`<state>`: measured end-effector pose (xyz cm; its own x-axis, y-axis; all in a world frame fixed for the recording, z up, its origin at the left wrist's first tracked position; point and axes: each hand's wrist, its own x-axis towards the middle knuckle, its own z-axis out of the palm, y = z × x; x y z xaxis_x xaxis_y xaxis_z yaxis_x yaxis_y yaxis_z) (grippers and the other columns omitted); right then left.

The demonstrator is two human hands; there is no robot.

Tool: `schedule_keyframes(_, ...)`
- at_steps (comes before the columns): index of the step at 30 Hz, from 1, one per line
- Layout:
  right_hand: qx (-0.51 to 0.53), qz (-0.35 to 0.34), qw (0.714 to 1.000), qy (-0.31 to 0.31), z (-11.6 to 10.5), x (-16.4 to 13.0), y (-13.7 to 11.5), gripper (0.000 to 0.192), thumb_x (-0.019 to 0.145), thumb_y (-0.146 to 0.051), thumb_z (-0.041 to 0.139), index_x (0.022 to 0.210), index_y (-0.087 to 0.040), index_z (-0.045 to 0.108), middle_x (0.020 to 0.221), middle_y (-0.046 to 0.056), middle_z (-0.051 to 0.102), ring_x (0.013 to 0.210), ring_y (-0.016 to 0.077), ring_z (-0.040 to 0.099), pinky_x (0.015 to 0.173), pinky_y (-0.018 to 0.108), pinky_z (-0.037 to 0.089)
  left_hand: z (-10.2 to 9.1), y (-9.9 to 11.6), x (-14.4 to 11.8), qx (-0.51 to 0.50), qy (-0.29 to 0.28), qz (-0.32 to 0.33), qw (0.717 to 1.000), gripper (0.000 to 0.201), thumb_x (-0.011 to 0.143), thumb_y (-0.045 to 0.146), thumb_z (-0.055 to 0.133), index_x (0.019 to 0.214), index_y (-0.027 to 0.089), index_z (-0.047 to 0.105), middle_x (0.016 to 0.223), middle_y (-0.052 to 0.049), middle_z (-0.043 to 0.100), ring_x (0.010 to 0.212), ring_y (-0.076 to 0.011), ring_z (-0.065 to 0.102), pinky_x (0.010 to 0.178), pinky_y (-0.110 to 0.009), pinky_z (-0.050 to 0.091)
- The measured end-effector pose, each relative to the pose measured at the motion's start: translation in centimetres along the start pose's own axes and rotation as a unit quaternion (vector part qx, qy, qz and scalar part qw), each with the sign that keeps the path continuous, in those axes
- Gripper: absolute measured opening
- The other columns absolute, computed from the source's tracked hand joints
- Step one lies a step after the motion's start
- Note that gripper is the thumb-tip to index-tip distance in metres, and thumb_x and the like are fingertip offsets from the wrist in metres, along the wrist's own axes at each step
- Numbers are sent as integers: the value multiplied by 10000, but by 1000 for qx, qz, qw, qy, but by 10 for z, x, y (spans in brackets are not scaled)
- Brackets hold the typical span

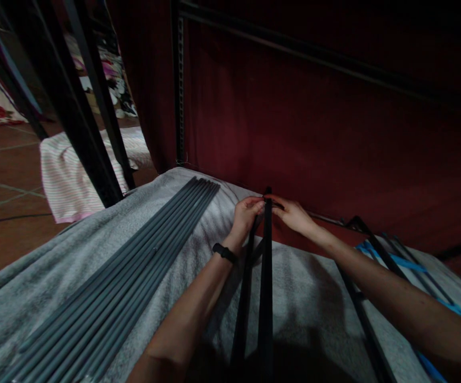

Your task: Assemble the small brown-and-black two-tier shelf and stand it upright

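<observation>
Both hands meet at the far end of a long black metal bar point(266, 276) that runs away from me. My left hand point(249, 213), with a black band on its wrist, has its fingers pinched at the left side of the bar's tip. From the right, my right hand point(290, 214) has thumb and fingers closed at the same tip. Whatever small part lies between the fingertips is too dark and small to make out. Left of my arm, several grey tubes point(150, 255) lie side by side on a light grey towel point(214, 223).
A dark red cloth point(326, 133) hangs behind, with a black perforated upright point(180, 90). More black bars point(362, 314) and blue tape point(406, 261) are at right. At left stand slanted black posts point(71, 111) and a striped cloth point(66, 175) above a tiled floor point(10, 175).
</observation>
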<state>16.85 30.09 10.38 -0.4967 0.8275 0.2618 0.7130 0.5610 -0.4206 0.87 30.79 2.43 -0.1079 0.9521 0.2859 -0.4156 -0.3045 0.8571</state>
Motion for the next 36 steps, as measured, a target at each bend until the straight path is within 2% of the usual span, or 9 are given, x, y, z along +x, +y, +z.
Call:
schedule_keyframes(5, -8, -2, 1000, 2, 0, 0, 3, 437, 930, -277, 546, 1360, -325, 599, 1320, 20, 674, 1220, 231, 632, 1050, 411, 491, -2, 5, -2, 73, -11, 52, 996, 108, 786, 243, 703, 865, 174, 731, 880, -50, 732, 842, -171, 670, 835, -300, 523)
schedule_keyframes(7, -6, -10, 1000, 1, 0, 1, 3, 440, 931, -270, 541, 1363, -332, 597, 1315, 13, 677, 1216, 230, 635, 1047, 405, 493, -3, 7, -1, 42, -14, 45, 998, 166, 808, 252, 687, 948, 172, 725, 954, -62, 739, 890, -175, 678, 868, -311, 528)
schedule_keyframes(10, -2, -12, 1000, -3, 0, 1, 2, 440, 936, -272, 532, 1370, -321, 593, 1303, 19, 684, 1200, 231, 644, 1044, 404, 495, -3, 6, 0, 6, 6, 20, 1000, 221, 826, 316, 686, 975, 152, 700, 917, -62, 727, 795, -154, 668, 768, -281, 542)
schedule_keyframes(14, -6, -3, 1000, 0, 0, 1, 1, 430, 936, -285, 540, 1360, -330, 599, 1312, 19, 678, 1200, 228, 644, 1044, 409, 495, 0, -3, -1, 63, 3, 15, 998, 151, 834, 312, 669, 834, 163, 690, 712, -7, 659, 631, -118, 594, 608, -219, 483)
schedule_keyframes(19, -8, -9, 1000, 3, 0, 1, 2, 438, 934, -275, 544, 1365, -330, 598, 1301, 19, 685, 1204, 237, 641, 1050, 422, 493, 0, 1, -4, 69, -16, 52, 996, 98, 820, 206, 642, 887, 176, 708, 817, -28, 707, 763, -146, 648, 753, -256, 518)
schedule_keyframes(22, -9, -10, 1000, 6, 0, 1, 2, 447, 929, -267, 551, 1368, -339, 596, 1299, 14, 686, 1210, 243, 637, 1055, 427, 492, 2, 9, -7, 24, -20, 30, 999, 161, 815, 207, 647, 958, 164, 706, 924, -51, 724, 828, -152, 663, 810, -273, 524)
schedule_keyframes(29, -16, 4, 1000, 5, 1, 1, 1, 436, 935, -254, 536, 1366, -289, 597, 1325, 38, 669, 1210, 223, 638, 1058, 408, 487, 3, 2, -5, 21, 5, 7, 1000, 142, 788, 295, 702, 774, 161, 656, 648, 19, 602, 591, -101, 547, 589, -210, 448)
schedule_keyframes(33, -14, 1, 1000, 5, 1, 2, 4, 452, 930, -261, 550, 1378, -309, 584, 1319, 24, 674, 1210, 227, 638, 1055, 411, 491, 2, 3, -5, 13, -22, 42, 999, 157, 781, 253, 705, 910, 164, 722, 876, -51, 720, 798, -154, 644, 761, -260, 505)
schedule_keyframes(36, -12, -1, 1000, 2, 2, 3, 6, 493, 921, -241, 554, 1408, -317, 554, 1315, 24, 676, 1214, 233, 635, 1055, 415, 491, 5, 4, -5, -13, -32, 29, 999, 225, 794, 301, 707, 964, 153, 721, 909, -63, 727, 805, -161, 651, 763, -272, 511)
